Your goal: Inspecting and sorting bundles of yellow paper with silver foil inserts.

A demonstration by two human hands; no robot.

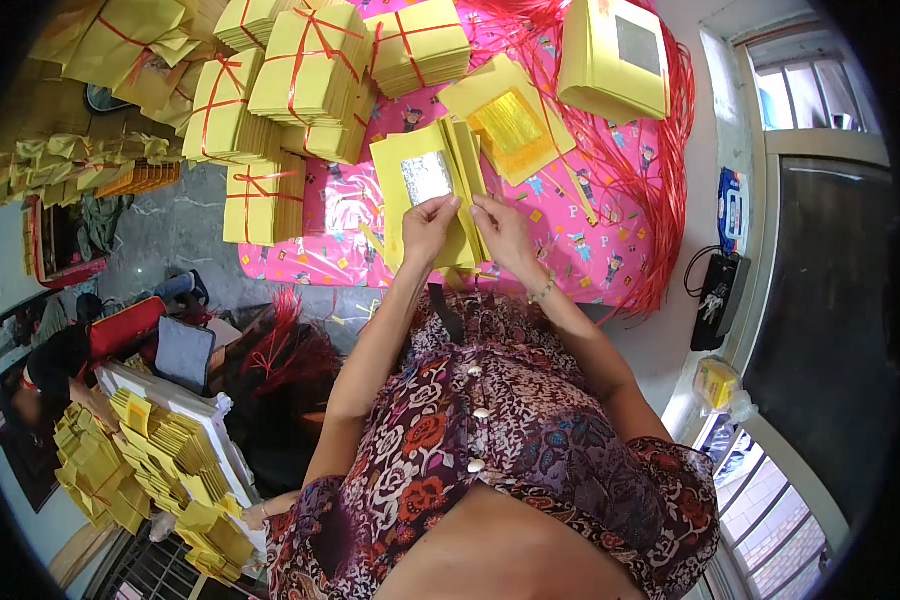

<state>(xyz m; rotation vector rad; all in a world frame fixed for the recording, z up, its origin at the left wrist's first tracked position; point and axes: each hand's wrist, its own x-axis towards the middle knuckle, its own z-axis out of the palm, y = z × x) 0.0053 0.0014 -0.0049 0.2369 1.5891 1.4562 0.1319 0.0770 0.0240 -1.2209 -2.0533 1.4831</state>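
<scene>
1. Nearest, the left hand (428,228) and right hand (500,228) each pinch the near edge of a yellow paper stack (432,190) with fingers closed, apparently to keep the sheets squared.
2. The stack lies on the pink table cover (580,240), long axis pointing away from the person, a silver foil square (426,176) facing up.
3. Farther off sit red-tied yellow bundles (305,65).

From my remote seat, my left hand (428,228) and right hand (502,232) covered the lower part of the yellow paper stack (432,190), so I couldn't tell its bottom edge. At twelve o'clock the tied bundles (305,70) ran off the frame. At nine o'clock, another person (50,375) was too dim to make out.
</scene>
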